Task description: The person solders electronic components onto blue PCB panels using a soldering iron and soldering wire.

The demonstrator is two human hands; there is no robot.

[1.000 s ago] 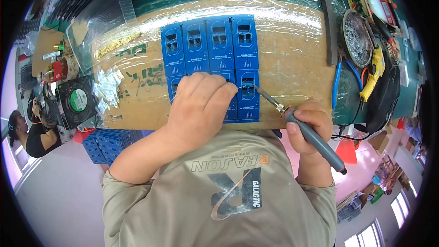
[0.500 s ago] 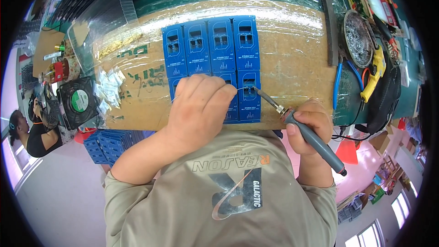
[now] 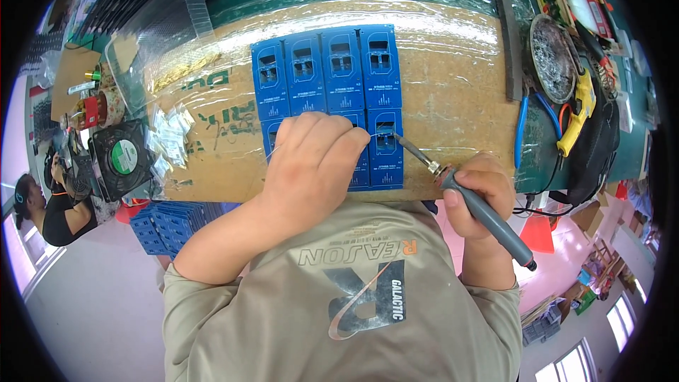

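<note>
A panel of blue circuit boards (image 3: 346, 92) lies on the cardboard-covered bench, in two rows with cutouts and small parts. My right hand (image 3: 482, 194) is closed around the grey handle of a soldering iron (image 3: 488, 218). Its tip touches or nearly touches the part in the cutout of the near-row board at the right end. From the left, my left hand (image 3: 311, 166) reaches over the near row, fingers pinched on a thin solder wire (image 3: 375, 135) whose end meets the same spot. That hand covers much of the near row's left boards.
Left of the panel are small pale packets (image 3: 170, 134) and a black fan (image 3: 122, 159). At the right lie a metal dish of solder scraps (image 3: 553, 56), blue-handled pliers (image 3: 522, 131) and a yellow-handled tool (image 3: 581, 113). Stacked blue boards (image 3: 166, 225) stand below the bench's left edge.
My left hand has shifted very slightly to the right, toward the iron's tip. The iron and my right hand stay practically in place.
</note>
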